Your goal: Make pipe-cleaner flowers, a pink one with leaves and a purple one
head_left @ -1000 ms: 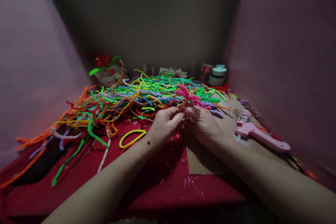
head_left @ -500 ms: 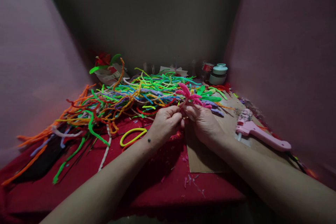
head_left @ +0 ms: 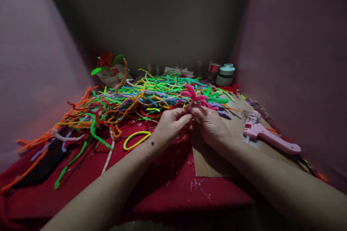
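Pinching pink flower [head_left: 193,96] at base with left hand [head_left: 172,124] and right hand [head_left: 213,124]; looks petalled already, not yet set down

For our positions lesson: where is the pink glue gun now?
In the head view, the pink glue gun lies on the brown cardboard at right, right of the right hand.

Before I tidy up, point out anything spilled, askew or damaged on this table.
Scraps litter the red cloth near the cardboard, like stray trimmings. The fuzzy stems lie tangled, some straggling leftward. Dark grime marks the front of the pink glue gun; I can't tell whether it's damaged.
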Demonstrator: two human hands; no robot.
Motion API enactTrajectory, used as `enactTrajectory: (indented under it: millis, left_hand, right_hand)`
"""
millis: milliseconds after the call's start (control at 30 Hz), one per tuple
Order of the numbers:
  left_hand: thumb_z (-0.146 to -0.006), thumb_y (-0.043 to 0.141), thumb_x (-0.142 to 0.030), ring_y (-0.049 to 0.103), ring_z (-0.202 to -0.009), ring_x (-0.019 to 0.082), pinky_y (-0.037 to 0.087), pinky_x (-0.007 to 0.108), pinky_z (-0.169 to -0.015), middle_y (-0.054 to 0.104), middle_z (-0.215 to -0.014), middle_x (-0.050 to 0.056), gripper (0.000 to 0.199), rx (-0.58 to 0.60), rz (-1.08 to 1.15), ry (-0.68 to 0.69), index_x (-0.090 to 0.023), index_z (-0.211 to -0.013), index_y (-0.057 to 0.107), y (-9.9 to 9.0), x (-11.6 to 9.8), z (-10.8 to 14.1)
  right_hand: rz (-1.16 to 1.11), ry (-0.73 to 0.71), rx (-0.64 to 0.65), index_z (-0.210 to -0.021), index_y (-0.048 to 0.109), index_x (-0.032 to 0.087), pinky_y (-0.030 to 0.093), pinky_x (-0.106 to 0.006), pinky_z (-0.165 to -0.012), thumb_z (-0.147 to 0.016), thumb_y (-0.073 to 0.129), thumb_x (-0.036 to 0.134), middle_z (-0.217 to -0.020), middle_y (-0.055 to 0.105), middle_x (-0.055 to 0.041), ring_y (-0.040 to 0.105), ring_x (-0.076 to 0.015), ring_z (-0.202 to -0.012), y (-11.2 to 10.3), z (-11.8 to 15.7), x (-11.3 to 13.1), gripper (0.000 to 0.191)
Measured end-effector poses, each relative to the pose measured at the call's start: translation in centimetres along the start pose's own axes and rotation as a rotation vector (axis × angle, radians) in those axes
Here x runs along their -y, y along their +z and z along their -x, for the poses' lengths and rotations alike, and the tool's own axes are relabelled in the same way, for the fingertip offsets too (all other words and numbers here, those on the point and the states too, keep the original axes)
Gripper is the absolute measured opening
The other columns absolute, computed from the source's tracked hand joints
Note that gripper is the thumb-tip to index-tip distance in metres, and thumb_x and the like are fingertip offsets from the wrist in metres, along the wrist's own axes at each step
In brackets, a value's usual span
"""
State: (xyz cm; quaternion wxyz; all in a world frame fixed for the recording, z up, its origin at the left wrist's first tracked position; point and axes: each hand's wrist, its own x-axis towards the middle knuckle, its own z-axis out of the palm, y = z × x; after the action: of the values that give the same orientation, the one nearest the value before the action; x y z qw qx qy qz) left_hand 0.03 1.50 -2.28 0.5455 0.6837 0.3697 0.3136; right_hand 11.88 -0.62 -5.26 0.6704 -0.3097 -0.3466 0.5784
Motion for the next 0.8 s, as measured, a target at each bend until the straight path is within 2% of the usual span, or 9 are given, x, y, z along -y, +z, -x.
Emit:
enactTrajectory:
  millis: [100,267,433,567,667,800]
  left_hand:
    - [-0.082,0.045,-0.024,0.036,-0.031,0.003,0.026,0.017,-0.033,0.055,-0.052,-0.002,0.023,0.013,-0.031,0.024,-0.013,-0.065,0.056,-0.1,0.29,-0.12]
    - [-0.08,0.044,-0.016,0.037,-0.032,0.004,0.026,0.016,-0.034,0.051,-0.045,-0.004,0.02,0.038,-0.034,0.027,-0.014,-0.064,0.056,-0.33,0.73,-0.23]
    - [-0.078,0.044,-0.016,0.035,-0.03,0.005,0.025,0.017,-0.035,0.042,-0.036,-0.006,0.021,0.039,-0.015,0.018,-0.014,-0.061,0.057,-0.42,0.64,-0.12]
    - [-0.072,0.048,-0.014,0.038,-0.032,0.004,0.027,0.017,-0.034,0.052,-0.046,-0.004,0.012,0.04,0.036,0.01,-0.014,-0.064,0.057,-0.34,0.46,-0.12]
    - [-0.074,0.054,-0.019,0.043,-0.034,0.005,0.032,0.019,-0.034,0.059,-0.058,-0.001,0.009,0.028,0.014,-0.017,-0.013,-0.072,0.059,-0.2,0.34,-0.17]
    - [-0.082,0.054,-0.031,0.045,-0.035,0.006,0.033,0.018,-0.036,0.055,-0.052,-0.004,0.019,-0.052,-0.07,0.046,-0.014,-0.077,0.059,0.08,0.61,-0.15]
  right_hand:
    - [0.023,-0.01,0.013,-0.073,0.063,0.017,0.035,-0.024,-0.038,-0.066,0.069,0.033,-0.045,0.052,0.0049,0.043,-0.0097,-0.038,-0.21,-0.06,-0.25,0.018]
    - [0.005,0.004,-0.024,-0.073,0.063,0.017,0.038,-0.024,-0.04,-0.064,0.07,0.031,-0.049,0.054,0.0041,0.046,-0.0101,-0.041,-0.24,-0.05,-0.26,0.018]
    - [0.042,0.002,0.014,-0.074,0.064,0.017,0.038,-0.025,-0.041,-0.067,0.067,0.033,-0.046,0.053,0.0039,0.045,-0.0108,-0.04,-0.31,-0.07,-0.27,0.017]
    - [0.052,-0.028,-0.022,-0.071,0.065,0.017,0.038,-0.025,-0.043,-0.064,0.07,0.032,-0.053,0.055,0.003,0.045,-0.0102,-0.045,-0.4,-0.13,-0.3,0.017]
    - [0.028,-0.029,-0.028,-0.069,0.066,0.017,0.037,-0.025,-0.045,-0.062,0.071,0.032,-0.057,0.057,0.0023,0.045,-0.0105,-0.048,-0.27,-0.08,-0.14,0.018]
    - [-0.003,-0.055,-0.046,-0.067,0.066,0.017,0.04,-0.026,-0.052,-0.059,0.075,0.031,-0.057,0.059,0.0019,0.048,-0.0121,-0.054,-0.07,0.09,0.0,0.019]
